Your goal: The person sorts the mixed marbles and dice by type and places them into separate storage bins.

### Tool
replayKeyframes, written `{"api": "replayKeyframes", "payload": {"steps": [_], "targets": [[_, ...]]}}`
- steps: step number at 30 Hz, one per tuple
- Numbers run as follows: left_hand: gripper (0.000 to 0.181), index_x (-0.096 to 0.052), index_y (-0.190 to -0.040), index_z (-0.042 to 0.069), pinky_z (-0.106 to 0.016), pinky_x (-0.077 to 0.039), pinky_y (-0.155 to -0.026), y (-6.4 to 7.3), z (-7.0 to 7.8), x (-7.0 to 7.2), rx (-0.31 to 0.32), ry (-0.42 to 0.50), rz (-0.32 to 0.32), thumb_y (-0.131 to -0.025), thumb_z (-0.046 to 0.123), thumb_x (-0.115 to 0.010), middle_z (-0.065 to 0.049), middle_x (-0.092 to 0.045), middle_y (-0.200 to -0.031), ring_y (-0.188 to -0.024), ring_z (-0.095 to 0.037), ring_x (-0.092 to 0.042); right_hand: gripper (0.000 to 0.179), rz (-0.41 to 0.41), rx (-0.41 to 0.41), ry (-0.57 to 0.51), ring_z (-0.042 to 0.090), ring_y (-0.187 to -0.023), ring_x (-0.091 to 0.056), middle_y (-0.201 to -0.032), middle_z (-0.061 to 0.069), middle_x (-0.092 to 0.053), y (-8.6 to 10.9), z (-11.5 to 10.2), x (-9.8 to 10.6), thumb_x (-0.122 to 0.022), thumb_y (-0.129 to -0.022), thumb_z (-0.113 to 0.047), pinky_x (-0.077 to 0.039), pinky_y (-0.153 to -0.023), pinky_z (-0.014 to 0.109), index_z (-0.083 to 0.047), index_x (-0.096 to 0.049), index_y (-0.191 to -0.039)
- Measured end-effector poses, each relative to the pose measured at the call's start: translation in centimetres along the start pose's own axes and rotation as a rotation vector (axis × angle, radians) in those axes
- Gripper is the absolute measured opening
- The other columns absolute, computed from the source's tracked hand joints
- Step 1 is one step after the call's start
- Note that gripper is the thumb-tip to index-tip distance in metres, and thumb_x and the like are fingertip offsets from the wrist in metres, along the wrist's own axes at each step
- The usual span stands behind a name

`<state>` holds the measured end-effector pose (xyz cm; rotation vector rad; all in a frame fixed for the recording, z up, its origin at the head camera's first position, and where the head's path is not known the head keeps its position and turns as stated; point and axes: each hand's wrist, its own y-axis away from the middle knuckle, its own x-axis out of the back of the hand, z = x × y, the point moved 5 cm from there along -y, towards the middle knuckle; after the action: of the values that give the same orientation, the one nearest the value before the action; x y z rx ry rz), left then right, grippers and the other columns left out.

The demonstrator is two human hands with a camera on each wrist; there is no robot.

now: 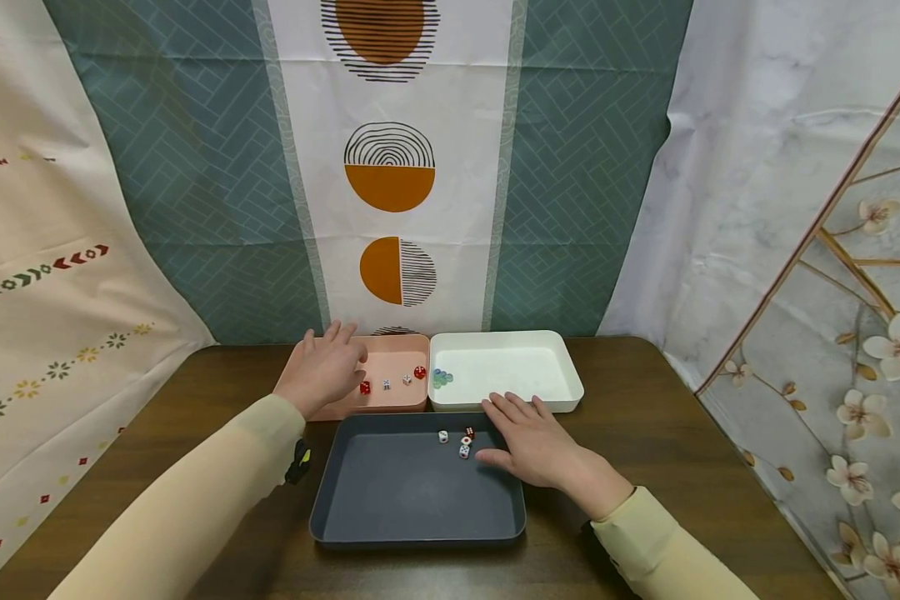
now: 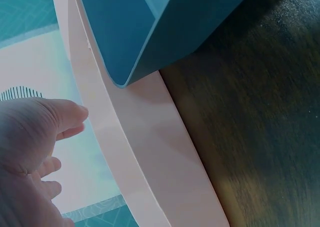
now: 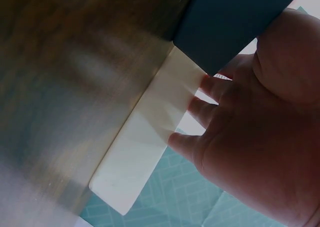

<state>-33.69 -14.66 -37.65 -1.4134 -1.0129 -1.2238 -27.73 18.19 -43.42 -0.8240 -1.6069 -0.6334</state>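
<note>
My left hand (image 1: 324,371) is over the left part of the pink tray (image 1: 337,412), fingers loosely bent and apart. In the left wrist view, nothing shows between its thumb and fingers. Right of it in that tray lie a red die (image 1: 365,387), two small white dice (image 1: 386,384) and another red die (image 1: 420,372). Palm down, my right hand (image 1: 532,442) hovers at the right rim of the dark grey tray (image 1: 412,508), fingers extended toward the white tray (image 1: 525,367). Near its thumb several dice sit in the grey tray, including a white die (image 1: 443,436) and a red die (image 1: 469,432).
Translucent blue-green pieces (image 1: 442,378) lie clustered at the white tray's left end. Pink and white trays stand side by side behind the grey one on a brown wooden table (image 1: 615,408). A patterned cloth (image 1: 592,167) hangs behind the table.
</note>
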Motion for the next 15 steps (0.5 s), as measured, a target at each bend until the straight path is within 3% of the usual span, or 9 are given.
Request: {"api": "replayKeyframes", "payload": {"steps": [5, 15], "targets": [[0.031, -0.078, -0.131, 0.013, -0.078, -0.019, -0.125, 0.1, 0.1, -0.2, -0.019, -0.030, 0.009, -0.102, 0.024, -0.081, -0.026, -0.038, -0.173, -0.162, -0.052, -0.026, 0.088, -0.010, -0.014, 0.011, 0.038, -0.165, -0.027, -0.177, 0.015, -0.035, 0.0, 0.0, 0.0, -0.065, -0.107, -0.061, -0.015, -0.132, 0.065, -0.006, -0.039, -0.172], [0.021, -0.080, -0.122, 0.009, -0.084, -0.018, -0.122, 0.7, 1.9, 0.3, -0.112, 0.047, 0.087, -0.102, 0.016, -0.080, -0.025, -0.048, -0.165, -0.159, -0.055, -0.032, 0.088, -0.008, -0.010, -0.001, 0.038, -0.165, -0.028, -0.177, 0.016, -0.036, 0.1, -0.2, 0.4, -0.065, -0.107, -0.061, -0.016, -0.132, 0.066, -0.005, -0.040, -0.171]]}}
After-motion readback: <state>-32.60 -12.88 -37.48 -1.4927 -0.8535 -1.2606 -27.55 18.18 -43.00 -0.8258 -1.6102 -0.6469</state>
